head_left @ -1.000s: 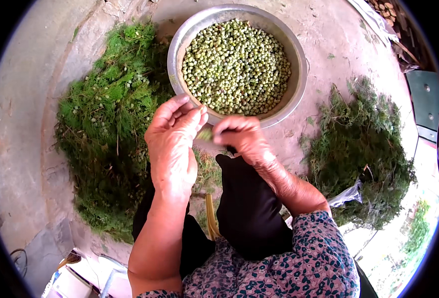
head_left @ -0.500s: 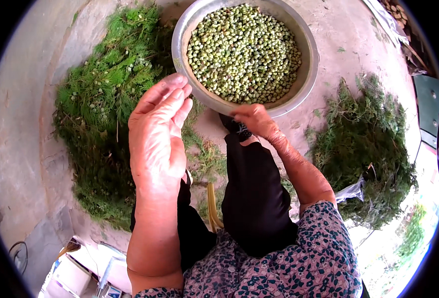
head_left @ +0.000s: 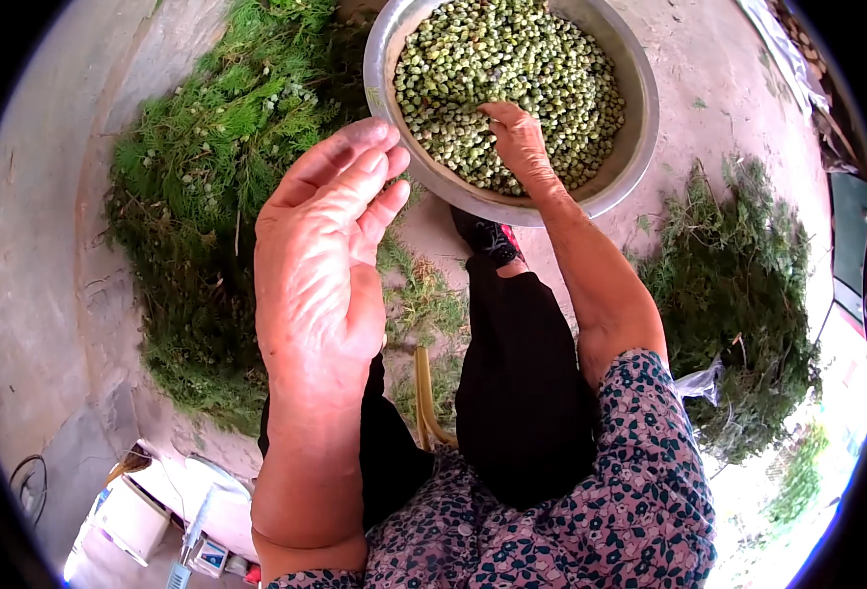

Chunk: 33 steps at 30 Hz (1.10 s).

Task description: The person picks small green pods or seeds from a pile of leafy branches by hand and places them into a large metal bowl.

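A wide metal basin (head_left: 639, 177) in front of me holds a heap of small, round, green arborvitae-like cones (head_left: 512, 59). My right hand (head_left: 517, 142) reaches over its near rim, fingers bent together just above or at the cones. Whatever those fingers hold is too small to make out. Raised between the basin and a leafy pile at left, my left hand (head_left: 325, 236) is cupped palm up. Its thumb lies across toward the curled fingers, and the hollow behind them is hidden.
Cut evergreen branches (head_left: 208, 216) with pale cones form a big pile at left. Darker green branches (head_left: 737, 294) lie at right beside clear plastic (head_left: 700, 381). Loose sprigs (head_left: 423, 294) cover floor between my legs. A white box (head_left: 134, 520) stands at lower left.
My right hand has moved from the basin's near rim up and inward over the cones. My left hand stays raised and cupped. The basin sits slightly higher and further right in view.
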Each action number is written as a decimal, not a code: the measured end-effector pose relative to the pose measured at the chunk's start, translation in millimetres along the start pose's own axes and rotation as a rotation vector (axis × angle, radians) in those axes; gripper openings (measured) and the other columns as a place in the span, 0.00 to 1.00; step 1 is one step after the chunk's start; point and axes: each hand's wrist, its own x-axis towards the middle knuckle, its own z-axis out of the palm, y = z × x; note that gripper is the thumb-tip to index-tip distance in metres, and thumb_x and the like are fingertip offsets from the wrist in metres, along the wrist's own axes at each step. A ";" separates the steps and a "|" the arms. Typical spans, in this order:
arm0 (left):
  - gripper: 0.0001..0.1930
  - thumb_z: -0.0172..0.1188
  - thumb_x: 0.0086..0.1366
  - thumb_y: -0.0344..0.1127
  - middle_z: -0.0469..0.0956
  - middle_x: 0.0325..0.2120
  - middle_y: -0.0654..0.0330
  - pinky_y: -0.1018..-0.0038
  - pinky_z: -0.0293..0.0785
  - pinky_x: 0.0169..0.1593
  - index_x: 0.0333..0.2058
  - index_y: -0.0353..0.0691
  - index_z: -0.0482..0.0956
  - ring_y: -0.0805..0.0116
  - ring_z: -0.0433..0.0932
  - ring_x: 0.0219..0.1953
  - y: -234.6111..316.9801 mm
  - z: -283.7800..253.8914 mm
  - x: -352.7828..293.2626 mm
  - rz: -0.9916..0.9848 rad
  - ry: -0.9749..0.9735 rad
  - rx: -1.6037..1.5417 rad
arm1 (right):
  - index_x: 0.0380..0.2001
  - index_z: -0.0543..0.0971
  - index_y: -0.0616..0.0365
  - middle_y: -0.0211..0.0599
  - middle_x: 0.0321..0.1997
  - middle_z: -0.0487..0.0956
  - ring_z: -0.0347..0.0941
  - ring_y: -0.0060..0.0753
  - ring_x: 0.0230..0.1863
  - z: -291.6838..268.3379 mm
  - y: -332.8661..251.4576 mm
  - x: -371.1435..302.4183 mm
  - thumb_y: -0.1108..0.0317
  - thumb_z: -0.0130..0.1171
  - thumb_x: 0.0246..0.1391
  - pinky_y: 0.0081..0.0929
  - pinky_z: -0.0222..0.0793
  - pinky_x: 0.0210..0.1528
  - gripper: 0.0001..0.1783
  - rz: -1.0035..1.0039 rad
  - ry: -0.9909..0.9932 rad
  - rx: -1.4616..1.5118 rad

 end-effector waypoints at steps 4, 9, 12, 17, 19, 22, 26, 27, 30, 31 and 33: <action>0.10 0.56 0.56 0.30 0.75 0.38 0.56 0.76 0.66 0.48 0.38 0.35 0.74 0.68 0.72 0.42 2.4 0.8 -3.5 0.004 -0.003 -0.005 | 0.28 0.79 0.52 0.43 0.29 0.77 0.74 0.44 0.33 9.6 -9.5 -16.1 0.67 0.57 0.40 0.33 0.70 0.36 0.08 0.133 -0.240 -0.045; 0.10 0.56 0.57 0.31 0.75 0.38 0.57 0.75 0.66 0.48 0.38 0.35 0.74 0.69 0.72 0.42 1.1 2.1 -3.5 -0.014 -0.031 -0.015 | 0.22 0.77 0.54 0.41 0.28 0.76 0.74 0.46 0.32 34.0 -23.0 -31.1 0.62 0.60 0.40 0.37 0.70 0.35 0.08 0.129 -0.318 -0.415; 0.10 0.56 0.57 0.31 0.75 0.38 0.57 0.75 0.66 0.49 0.38 0.35 0.74 0.69 0.72 0.42 4.7 0.0 -3.0 -0.021 -0.004 0.002 | 0.21 0.77 0.55 0.40 0.29 0.76 0.74 0.45 0.32 34.8 -15.6 -26.8 0.63 0.60 0.40 0.35 0.70 0.34 0.08 0.242 -0.353 -0.436; 0.10 0.55 0.56 0.29 0.75 0.38 0.56 0.75 0.67 0.48 0.38 0.34 0.73 0.68 0.73 0.42 13.3 -8.8 -3.9 0.032 0.062 -0.047 | 0.25 0.75 0.67 0.37 0.17 0.75 0.74 0.24 0.16 3.8 -19.7 -20.2 0.74 0.54 0.45 0.18 0.68 0.14 0.06 0.627 -0.155 0.598; 0.11 0.55 0.56 0.29 0.75 0.38 0.55 0.75 0.67 0.48 0.39 0.34 0.73 0.68 0.73 0.42 11.8 -10.1 0.0 0.028 0.052 -0.058 | 0.25 0.74 0.69 0.40 0.19 0.76 0.75 0.25 0.18 -19.5 -30.9 -14.4 0.75 0.54 0.45 0.18 0.69 0.14 0.06 0.654 -0.114 0.653; 0.11 0.55 0.56 0.28 0.75 0.38 0.55 0.75 0.67 0.48 0.39 0.33 0.73 0.68 0.73 0.42 13.6 -12.7 0.8 0.030 0.048 -0.067 | 0.27 0.73 0.69 0.41 0.20 0.76 0.73 0.25 0.16 -21.5 -32.0 -3.8 0.77 0.53 0.44 0.18 0.69 0.14 0.06 0.541 -0.129 0.599; 0.11 0.55 0.56 0.28 0.75 0.38 0.55 0.75 0.67 0.48 0.39 0.33 0.73 0.68 0.73 0.42 14.2 -13.8 0.7 0.033 0.042 -0.084 | 0.30 0.78 0.57 0.44 0.23 0.77 0.74 0.35 0.19 -4.2 -24.1 -2.8 0.74 0.55 0.41 0.26 0.72 0.26 0.09 0.243 -0.279 0.170; 0.11 0.55 0.56 0.28 0.75 0.38 0.56 0.76 0.67 0.48 0.39 0.34 0.73 0.68 0.73 0.41 15.1 -12.9 -0.2 0.032 0.041 -0.082 | 0.32 0.78 0.52 0.45 0.28 0.78 0.75 0.43 0.27 4.2 -14.0 -6.0 0.73 0.53 0.42 0.32 0.72 0.33 0.10 0.108 -0.306 0.005; 0.11 0.55 0.56 0.28 0.75 0.37 0.56 0.76 0.67 0.48 0.39 0.34 0.73 0.68 0.73 0.41 16.2 -12.5 -2.3 0.028 0.034 -0.081 | 0.34 0.76 0.50 0.44 0.33 0.77 0.74 0.46 0.34 23.8 -13.2 -17.7 0.74 0.47 0.44 0.35 0.71 0.36 0.14 0.024 -0.316 -0.225; 0.11 0.55 0.56 0.29 0.75 0.37 0.56 0.76 0.67 0.48 0.39 0.34 0.73 0.68 0.73 0.41 16.3 -13.0 -2.7 0.026 0.029 -0.082 | 0.32 0.76 0.51 0.44 0.32 0.77 0.74 0.46 0.33 28.0 -15.5 -17.7 0.74 0.47 0.44 0.35 0.71 0.36 0.12 0.026 -0.345 -0.291; 0.09 0.55 0.56 0.28 0.76 0.35 0.58 0.78 0.68 0.45 0.37 0.34 0.74 0.70 0.74 0.38 16.4 -12.4 -2.7 0.021 0.031 -0.104 | 0.29 0.75 0.54 0.45 0.29 0.76 0.75 0.46 0.33 35.5 -20.8 -16.6 0.74 0.48 0.43 0.35 0.71 0.36 0.09 0.033 -0.399 -0.428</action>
